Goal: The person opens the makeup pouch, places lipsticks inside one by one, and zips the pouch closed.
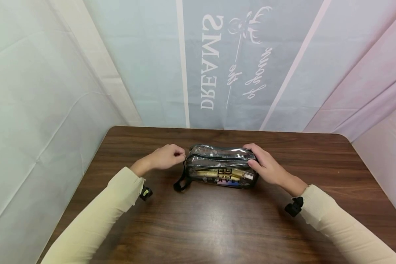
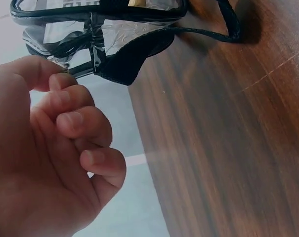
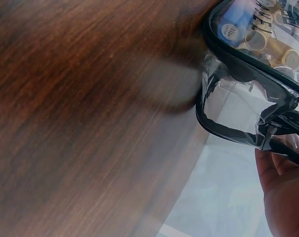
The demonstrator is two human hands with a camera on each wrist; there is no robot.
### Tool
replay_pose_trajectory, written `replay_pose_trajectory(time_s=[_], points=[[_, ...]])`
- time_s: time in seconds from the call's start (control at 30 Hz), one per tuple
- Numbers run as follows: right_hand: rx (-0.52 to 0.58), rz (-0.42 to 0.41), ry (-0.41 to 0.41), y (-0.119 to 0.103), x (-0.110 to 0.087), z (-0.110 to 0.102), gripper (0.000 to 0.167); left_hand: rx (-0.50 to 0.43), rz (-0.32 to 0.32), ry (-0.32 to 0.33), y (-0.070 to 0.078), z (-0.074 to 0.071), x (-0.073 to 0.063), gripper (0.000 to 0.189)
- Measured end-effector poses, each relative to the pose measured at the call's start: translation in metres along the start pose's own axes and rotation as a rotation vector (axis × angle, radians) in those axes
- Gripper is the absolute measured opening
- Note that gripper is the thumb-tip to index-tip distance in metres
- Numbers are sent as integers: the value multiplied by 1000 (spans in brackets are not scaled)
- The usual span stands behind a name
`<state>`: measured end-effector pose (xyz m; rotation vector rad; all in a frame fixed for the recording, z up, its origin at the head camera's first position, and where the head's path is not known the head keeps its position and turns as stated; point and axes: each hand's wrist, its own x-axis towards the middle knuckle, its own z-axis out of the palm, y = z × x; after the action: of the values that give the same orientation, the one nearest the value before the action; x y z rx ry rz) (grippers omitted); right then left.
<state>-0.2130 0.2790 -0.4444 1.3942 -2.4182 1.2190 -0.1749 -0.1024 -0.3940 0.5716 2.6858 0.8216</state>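
A clear plastic pouch (image 1: 222, 165) with black piping and printed lettering lies on the table. Gold tubes (image 3: 282, 52) and a blue item (image 3: 233, 22) show through its wall. At the pouch's left end my left hand (image 1: 166, 157) pinches the zipper pull between thumb and forefinger; the fingertips mostly hide it, and the other fingers are curled, as the left wrist view shows. Beside it a black strap loop (image 1: 182, 183) hangs down to the table. My right hand (image 1: 267, 165) grips the opposite end, thumb on the near side and fingers over the top.
The brown wooden table (image 1: 217, 227) has its far edge just behind the pouch. A printed curtain (image 1: 158, 73) hangs beyond that edge, with pale cloth at the left and right sides. Each wrist wears a black camera strap (image 1: 294, 206).
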Motion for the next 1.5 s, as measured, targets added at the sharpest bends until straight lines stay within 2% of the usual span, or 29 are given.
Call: replay_pose_trajectory(time_s=[0.3, 0.5, 0.67, 0.93, 1.23, 1.5], points=[[-10, 13, 12, -3, 0, 4, 38, -59, 32, -131, -9, -3, 3, 36], [-17, 18, 25, -5, 1, 8, 40, -63, 50, -184, -12, -7, 4, 34], [-12, 18, 27, -5, 1, 7, 41, -63, 43, -225, -13, -7, 7, 33], [0, 22, 18, -6, 4, 4, 42, -95, 66, -307, -12, -6, 11, 32], [7, 11, -3, -3, 8, 0, 47, -116, 33, -331, -11, -4, 15, 33], [-14, -6, -2, 3, 11, -6, 59, -137, 9, -345, -6, -3, 17, 34]])
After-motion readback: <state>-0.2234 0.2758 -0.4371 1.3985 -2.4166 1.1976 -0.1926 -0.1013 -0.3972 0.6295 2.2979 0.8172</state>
